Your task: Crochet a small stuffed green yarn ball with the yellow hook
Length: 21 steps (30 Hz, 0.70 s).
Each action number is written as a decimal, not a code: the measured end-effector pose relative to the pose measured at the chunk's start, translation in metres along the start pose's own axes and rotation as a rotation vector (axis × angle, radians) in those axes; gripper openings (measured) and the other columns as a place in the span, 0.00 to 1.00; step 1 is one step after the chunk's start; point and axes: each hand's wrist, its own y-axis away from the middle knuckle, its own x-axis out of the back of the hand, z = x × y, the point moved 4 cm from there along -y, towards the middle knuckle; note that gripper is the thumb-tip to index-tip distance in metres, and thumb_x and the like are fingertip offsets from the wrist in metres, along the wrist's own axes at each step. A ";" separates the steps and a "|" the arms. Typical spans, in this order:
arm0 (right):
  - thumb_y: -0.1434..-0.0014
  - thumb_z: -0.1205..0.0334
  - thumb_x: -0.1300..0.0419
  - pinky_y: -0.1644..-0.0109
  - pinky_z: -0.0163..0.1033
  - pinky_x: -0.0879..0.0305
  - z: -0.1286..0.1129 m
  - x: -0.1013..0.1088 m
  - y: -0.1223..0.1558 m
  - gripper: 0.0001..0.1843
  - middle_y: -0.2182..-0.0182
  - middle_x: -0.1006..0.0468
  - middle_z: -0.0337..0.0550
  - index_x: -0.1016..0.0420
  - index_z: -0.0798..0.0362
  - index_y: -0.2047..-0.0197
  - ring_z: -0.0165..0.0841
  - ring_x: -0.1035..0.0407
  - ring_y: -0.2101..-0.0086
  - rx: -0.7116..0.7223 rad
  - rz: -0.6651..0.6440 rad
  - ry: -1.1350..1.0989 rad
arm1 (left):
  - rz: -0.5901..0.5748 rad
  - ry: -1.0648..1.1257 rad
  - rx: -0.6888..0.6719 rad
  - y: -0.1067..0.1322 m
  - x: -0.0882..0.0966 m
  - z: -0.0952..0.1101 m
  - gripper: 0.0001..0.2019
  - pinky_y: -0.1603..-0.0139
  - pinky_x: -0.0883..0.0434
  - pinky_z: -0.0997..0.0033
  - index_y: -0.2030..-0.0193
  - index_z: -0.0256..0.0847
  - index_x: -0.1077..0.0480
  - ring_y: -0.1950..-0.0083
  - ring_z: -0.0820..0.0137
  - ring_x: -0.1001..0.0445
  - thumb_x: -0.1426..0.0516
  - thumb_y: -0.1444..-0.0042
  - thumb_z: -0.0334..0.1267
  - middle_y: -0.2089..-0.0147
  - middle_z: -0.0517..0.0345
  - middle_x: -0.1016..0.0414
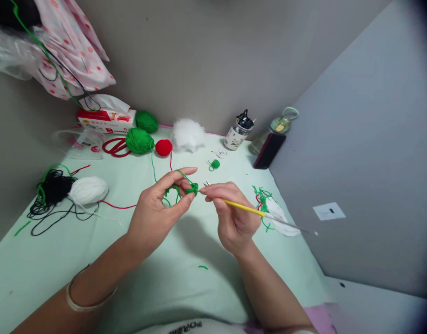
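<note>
Between the thumb and fingers of my left hand (156, 206) is a small green crochet piece (191, 188). Green yarn runs over the raised index finger and loops below it. My right hand (236, 215) grips a crochet hook (243, 207) with a yellow handle, its metal end sticking out to the right. The hook's working tip meets the crochet piece, where fingers and yarn partly hide it. Behind the hands, a green yarn ball (140, 141) trails a strand toward my left hand. A red yarn ball (163, 148) sits beside it.
White stuffing (188, 134), a pen jar (236, 135) and a leaning phone (270, 150) line the back wall. Red-handled scissors (116, 147) lie near a tissue box (109, 121). White yarn (89, 190) and tangled black yarn (55, 189) are at left; green scraps (264, 200) at right.
</note>
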 end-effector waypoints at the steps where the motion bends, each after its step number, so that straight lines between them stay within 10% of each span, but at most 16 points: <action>1: 0.32 0.70 0.44 0.63 0.44 0.26 0.000 0.000 0.000 0.12 0.62 0.16 0.45 0.21 0.49 0.52 0.35 0.23 0.64 -0.047 0.015 -0.043 | -0.028 0.053 0.033 -0.001 0.001 -0.002 0.19 0.52 0.33 0.71 0.43 0.51 0.24 0.58 0.71 0.30 0.37 0.41 0.34 0.61 0.62 0.28; 10: 0.30 0.59 0.43 0.63 0.39 0.25 0.014 0.003 -0.003 0.10 0.64 0.17 0.41 0.20 0.48 0.59 0.31 0.24 0.68 -0.404 0.092 -0.382 | -0.264 0.430 0.272 -0.003 0.000 -0.012 0.20 0.56 0.33 0.69 0.42 0.48 0.23 0.55 0.66 0.27 0.37 0.43 0.40 0.57 0.56 0.25; 21: 0.31 0.56 0.41 0.64 0.39 0.27 0.018 0.000 -0.003 0.11 0.65 0.17 0.44 0.20 0.50 0.59 0.32 0.25 0.68 -0.406 -0.004 -0.260 | -0.286 0.400 0.210 -0.002 -0.006 -0.013 0.22 0.56 0.32 0.69 0.40 0.54 0.25 0.58 0.68 0.30 0.37 0.42 0.37 0.59 0.58 0.28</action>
